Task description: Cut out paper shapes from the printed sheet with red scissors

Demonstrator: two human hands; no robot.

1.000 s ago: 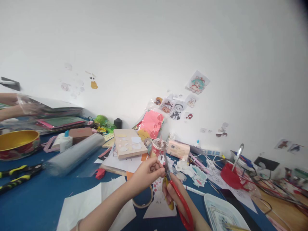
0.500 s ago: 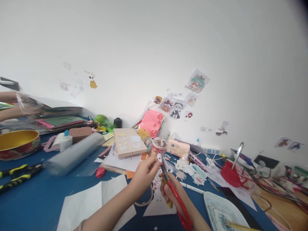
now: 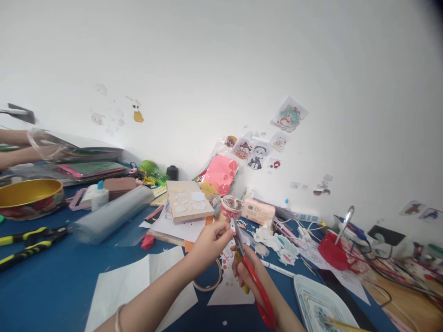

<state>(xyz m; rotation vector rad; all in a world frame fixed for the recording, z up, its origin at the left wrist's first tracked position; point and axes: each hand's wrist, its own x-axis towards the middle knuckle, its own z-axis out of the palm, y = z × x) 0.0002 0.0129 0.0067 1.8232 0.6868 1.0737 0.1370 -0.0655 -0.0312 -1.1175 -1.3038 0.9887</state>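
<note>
My left hand pinches a small paper cut-out above the blue table. My right hand is wrapped round the red handles of a pair of scissors. The scissor blades point up and meet the cut-out right beside my left fingertips. Under both hands lie white paper sheets and a thin wooden hoop. A small cup with a red band stands just behind the blades.
Another person's hands hold clear plastic at the far left. A gold bowl, yellow-handled pliers, a clear roll, a glue bottle, a wooden board, a red cup and a white tray crowd the table.
Both hands stay together on the cut-out and scissors, shifting only slightly. The view has tilted a little. The other person's hands have moved slightly at the far left.
</note>
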